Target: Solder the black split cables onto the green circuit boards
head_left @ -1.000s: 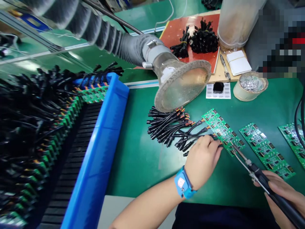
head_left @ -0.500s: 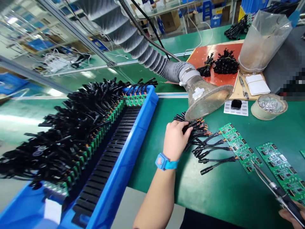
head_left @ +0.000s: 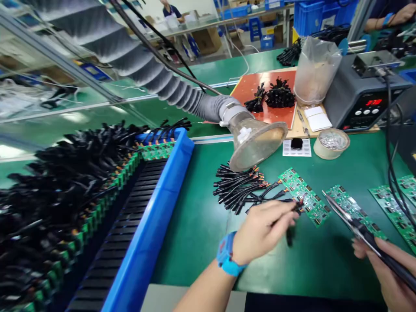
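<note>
The fingers (head_left: 283,216) of my left hand (head_left: 260,232) are pinched shut on a black connector lead (head_left: 289,236). I hold its wire end at the near edge of the circuit board (head_left: 305,197) on the tabletop (head_left: 195,225), and the plug end dangles below my fingertips. My right hand (head_left: 391,277) is closed around the handle of the soldering iron (head_left: 360,227). Its tip hovers just right of that board, apart from it as far as I can tell. The board already carries several leads along its left edge, while the neighbouring boards (head_left: 354,210) look bare. A pile of loose leads (head_left: 237,188) lies near the fume hood (head_left: 256,138). The blue tray (head_left: 156,216) at my left is packed with boards that have their leads on.
</note>
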Demonstrator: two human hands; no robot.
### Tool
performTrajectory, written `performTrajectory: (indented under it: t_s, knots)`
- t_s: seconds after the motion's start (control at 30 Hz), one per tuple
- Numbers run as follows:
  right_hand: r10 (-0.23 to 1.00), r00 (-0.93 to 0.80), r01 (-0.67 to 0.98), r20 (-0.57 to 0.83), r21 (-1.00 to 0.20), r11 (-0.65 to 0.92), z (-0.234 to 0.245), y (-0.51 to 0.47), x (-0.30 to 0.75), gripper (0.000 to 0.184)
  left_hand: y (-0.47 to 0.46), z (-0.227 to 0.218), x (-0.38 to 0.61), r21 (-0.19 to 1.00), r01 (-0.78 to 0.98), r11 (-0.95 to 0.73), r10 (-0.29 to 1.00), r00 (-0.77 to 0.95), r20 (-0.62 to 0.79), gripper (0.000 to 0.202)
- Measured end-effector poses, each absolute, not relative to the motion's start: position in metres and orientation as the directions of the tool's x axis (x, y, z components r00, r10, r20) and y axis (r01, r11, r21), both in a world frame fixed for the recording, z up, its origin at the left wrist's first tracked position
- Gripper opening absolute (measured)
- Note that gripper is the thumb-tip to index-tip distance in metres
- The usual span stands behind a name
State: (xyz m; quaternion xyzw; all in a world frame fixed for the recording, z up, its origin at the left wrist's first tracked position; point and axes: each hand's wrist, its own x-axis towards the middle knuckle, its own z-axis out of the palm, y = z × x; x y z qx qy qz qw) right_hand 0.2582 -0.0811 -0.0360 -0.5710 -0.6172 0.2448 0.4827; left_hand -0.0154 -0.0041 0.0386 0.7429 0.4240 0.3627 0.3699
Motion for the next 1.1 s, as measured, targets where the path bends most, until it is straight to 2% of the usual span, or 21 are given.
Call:
performTrajectory:
  t_s: [0.03, 0.07, 0.13, 0.17, 0.23, 0.3, 0.43, 0.5, 0.63, 0.77, 0.87, 0.93, 1.0, 1.1]
  knots:
    - [0.952, 0.110, 0.466, 0.286, -0.861, 0.204, -0.027, -0.074, 0.247, 0.023, -0.009, 0.036, -0.005, 0.947, 0.255, -0.194, 0.895, 0.442, 0.064, 0.017]
    - [0.950, 0.107, 0.462, 0.294, -0.860, 0.214, -0.019, -0.067, 0.236, 0.022, -0.013, 0.032, 0.005, 0.986, 0.165, 0.004, 0.862, 0.499, -0.087, 0.020]
    - [0.945, 0.148, 0.419, 0.292, -0.884, 0.207, -0.006, -0.055, 0.218, 0.022, -0.019, 0.026, 0.019, 0.956, 0.048, 0.288, 0.787, 0.557, -0.265, 0.021]
    - [0.952, 0.146, 0.367, 0.268, -0.909, 0.199, -0.001, -0.050, 0.211, 0.023, -0.021, 0.024, 0.023, 0.934, 0.025, 0.355, 0.764, 0.569, -0.305, 0.021]
    - [0.985, 0.109, 0.288, 0.132, -0.953, 0.096, 0.005, -0.044, 0.203, 0.027, -0.021, 0.021, 0.027, 0.925, 0.031, 0.379, 0.747, 0.579, -0.326, 0.022]
    - [0.997, 0.067, 0.203, 0.034, -0.979, 0.020, 0.008, -0.041, 0.200, 0.032, -0.019, 0.022, 0.026, 0.938, 0.070, 0.341, 0.741, 0.594, -0.313, 0.023]
    - [0.999, 0.040, 0.052, -0.015, -0.999, -0.017, 0.007, -0.039, 0.198, 0.031, -0.019, 0.021, 0.026, 0.972, 0.144, 0.184, 0.798, 0.555, -0.233, 0.017]
    - [0.998, 0.055, 0.050, -0.017, -0.999, -0.020, 0.005, -0.040, 0.196, 0.031, -0.020, 0.018, 0.029, 0.981, 0.141, 0.130, 0.870, 0.458, -0.181, 0.009]
    - [0.995, 0.099, 0.051, -0.014, -0.999, -0.019, 0.000, -0.043, 0.188, 0.031, -0.023, 0.010, 0.032, 0.983, 0.157, 0.095, 0.942, 0.304, -0.139, 0.013]
    - [0.994, 0.105, -0.034, -0.007, -0.999, -0.004, 0.001, -0.044, 0.183, 0.027, -0.019, 0.008, 0.027, 0.966, 0.234, -0.108, 0.937, 0.349, 0.020, 0.010]
    - [0.992, 0.073, 0.152, 0.102, -0.984, 0.090, 0.006, -0.041, 0.188, 0.027, -0.015, 0.008, 0.021, 0.941, 0.234, -0.243, 0.889, 0.441, 0.119, 0.014]
    - [0.965, -0.023, 0.307, 0.262, -0.917, 0.256, 0.008, -0.039, 0.193, 0.029, -0.014, 0.008, 0.018, 0.924, 0.240, -0.296, 0.865, 0.477, 0.153, 0.019]
    - [0.920, -0.152, 0.389, 0.361, -0.834, 0.392, 0.008, -0.037, 0.197, 0.031, -0.016, 0.007, 0.017, 0.885, 0.288, -0.365, 0.842, 0.507, 0.182, 0.023]
    - [0.897, -0.240, 0.467, 0.372, -0.765, 0.442, 0.000, -0.037, 0.197, 0.032, -0.023, 0.004, 0.021, 0.717, 0.488, -0.498, 0.820, 0.535, 0.205, 0.025]
